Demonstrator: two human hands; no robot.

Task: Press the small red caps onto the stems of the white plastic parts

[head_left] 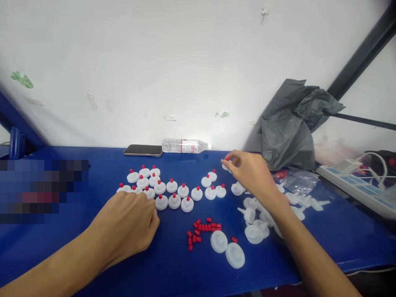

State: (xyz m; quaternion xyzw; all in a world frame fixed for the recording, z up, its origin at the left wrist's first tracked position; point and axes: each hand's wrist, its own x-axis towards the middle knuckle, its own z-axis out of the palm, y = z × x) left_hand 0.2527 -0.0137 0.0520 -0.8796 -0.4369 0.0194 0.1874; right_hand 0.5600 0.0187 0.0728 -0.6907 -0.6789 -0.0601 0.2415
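My right hand (247, 169) pinches a small red cap (228, 158) that sits on a white round plastic lid (227, 166), toward the back of the table. My left hand (130, 218) is closed, knuckles up, at the near edge of a group of white lids (187, 204) standing upright with red caps on their spouts. What its curled fingers hold, if anything, is hidden. Loose red caps (206, 227) lie between the hands. Two white lids (235, 255) rest flat nearer to me. Uncapped white lids with spouts (254, 233) are heaped under and beside my right forearm.
Along the wall lie a phone (142, 150) and a plastic bottle (185, 146) on the blue table (173, 264). A grey plastic bag (287, 123), a clear bag (298, 181) and a white power strip (355, 189) are at the right. A pixelated patch covers the left edge.
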